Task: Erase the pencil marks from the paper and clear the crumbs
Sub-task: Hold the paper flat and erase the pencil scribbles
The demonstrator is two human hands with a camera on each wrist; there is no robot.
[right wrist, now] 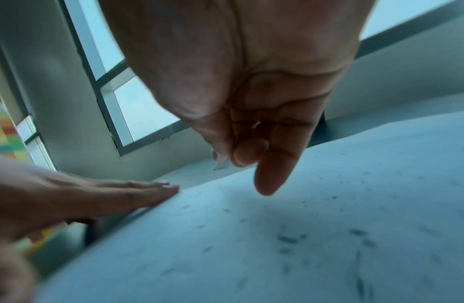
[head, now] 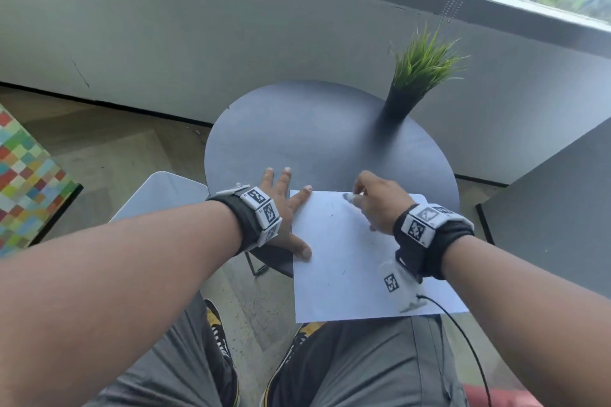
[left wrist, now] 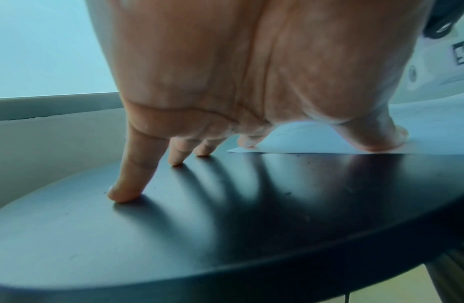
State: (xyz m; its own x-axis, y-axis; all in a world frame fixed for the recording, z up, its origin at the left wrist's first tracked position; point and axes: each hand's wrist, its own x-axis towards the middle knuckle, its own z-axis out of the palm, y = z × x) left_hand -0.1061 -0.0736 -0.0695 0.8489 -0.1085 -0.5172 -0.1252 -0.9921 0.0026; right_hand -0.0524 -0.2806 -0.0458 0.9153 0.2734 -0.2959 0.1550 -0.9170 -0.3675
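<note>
A round dark table [head: 297,129] stands below a window, with a potted grass plant [head: 418,76] at its far right. On its near right side lies a white sheet of paper [head: 347,268], long axis running near to far, its near end hanging past the table edge over the person's lap.

The left hand [head: 281,208] lies spread and flat at the paper's left edge: forefinger and thumb press on the sheet, the other fingertips [left wrist: 124,194] rest on bare table. It grips nothing.

The right hand [head: 380,205] hovers over the far part of the sheet. Thumb and two fingers are pinched together around something small and pale, probably an eraser [right wrist: 222,166], though it is too blurred to be sure; another finger points down, just clear of the paper.

Small dark crumbs [right wrist: 288,239] and perhaps faint pencil strokes are scattered over the middle of the sheet, nearer to the person than the right fingertips and to their right. The right hand is clearly the closer one, so I judge it would sweep back toward the near edge while the left pins the sheet.
</note>
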